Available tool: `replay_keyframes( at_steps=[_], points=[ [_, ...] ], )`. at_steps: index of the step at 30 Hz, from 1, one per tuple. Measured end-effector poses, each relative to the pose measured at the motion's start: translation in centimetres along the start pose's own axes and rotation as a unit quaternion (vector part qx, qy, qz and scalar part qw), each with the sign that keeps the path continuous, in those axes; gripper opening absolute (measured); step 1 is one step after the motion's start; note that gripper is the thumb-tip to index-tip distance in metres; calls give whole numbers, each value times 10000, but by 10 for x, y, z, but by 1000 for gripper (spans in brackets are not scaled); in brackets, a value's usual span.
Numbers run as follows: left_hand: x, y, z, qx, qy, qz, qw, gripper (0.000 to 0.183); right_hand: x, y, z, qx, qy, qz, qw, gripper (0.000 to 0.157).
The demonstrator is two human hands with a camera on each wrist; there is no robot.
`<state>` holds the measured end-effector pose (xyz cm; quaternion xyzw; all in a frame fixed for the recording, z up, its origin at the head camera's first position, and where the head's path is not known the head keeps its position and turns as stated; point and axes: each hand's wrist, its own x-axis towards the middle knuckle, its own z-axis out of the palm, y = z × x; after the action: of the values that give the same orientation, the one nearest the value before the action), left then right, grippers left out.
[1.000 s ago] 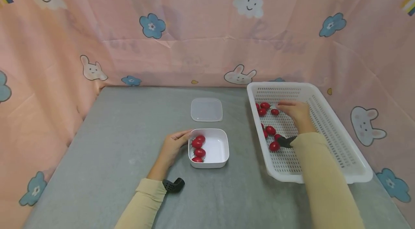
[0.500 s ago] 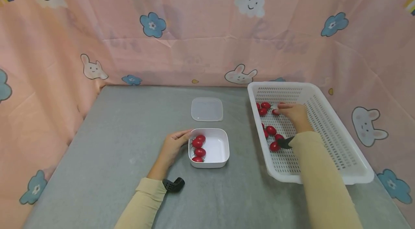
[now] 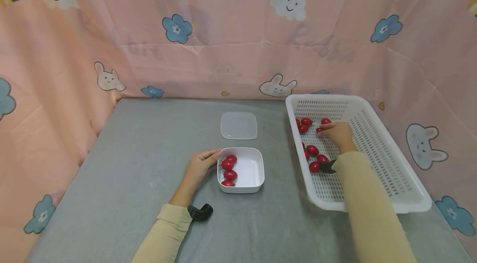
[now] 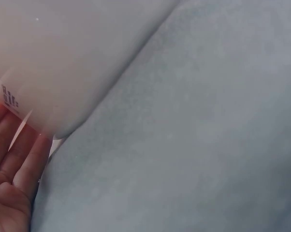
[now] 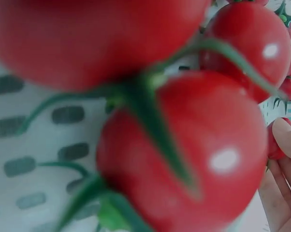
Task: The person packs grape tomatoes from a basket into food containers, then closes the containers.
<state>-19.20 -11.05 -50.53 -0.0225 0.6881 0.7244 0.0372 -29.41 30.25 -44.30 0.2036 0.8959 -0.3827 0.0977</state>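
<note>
Beige sleeves (image 3: pixel 372 209) lie nearest, right behind your L grip (image 3: pixel 197 170) & R grip (image 3: pixel 338 135), w/ a black band (image 3: pixel 200 213) on the L wrist; grey counter (image 3: pixel 112 188) spreads under both. Your L grip isn't clenched: fingers straight, tips against the wall of the white box (image 3: pixel 249 170) just to its R, w/ 4 red toms (image 3: pixel 230 175) along the side by that grip. Your R grip is inside the white basket (image 3: pixel 376 147), pinching a single tom (image 5: pixel 274 149) btwn thumb & fingers. Loose toms (image 3: pixel 312 150) lie nearer you than that grip; far toms (image 3: pixel 303 129) sit to its L, plus 1 just beyond it. Clear lid (image 3: pixel 239 125) lies flat, ahead & R of the L grip, past the box. Pink printed cloth (image 3: pixel 216 60) hangs beyond both.
</note>
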Motion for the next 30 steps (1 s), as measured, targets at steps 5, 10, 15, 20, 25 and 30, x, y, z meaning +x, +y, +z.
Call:
replay_keyframes(
  at_steps=[5,10,15,20,25,30],
  points=[
    [0,0,0,11,-9,7,10000,29,-4,-5,-1,275,250,-152,9992,49],
    [-1,2,0,34,-19,0,10000,30,-1,-12,-4,412,400,-359,9977,47],
    [-1,3,0,-22,-18,17,10000,30,33,-2,0,603,614,-480,9951,52],
    [-1,4,0,-47,-49,17,10000,30,40,-4,1,674,667,-776,9925,60],
    [-1,3,0,-55,-71,-51,9999,30,-17,-44,-8,801,247,-890,9925,64],
    [-1,3,0,-18,-57,-74,10000,30,-46,-67,-12,913,-61,-1106,9896,61]
  ],
)
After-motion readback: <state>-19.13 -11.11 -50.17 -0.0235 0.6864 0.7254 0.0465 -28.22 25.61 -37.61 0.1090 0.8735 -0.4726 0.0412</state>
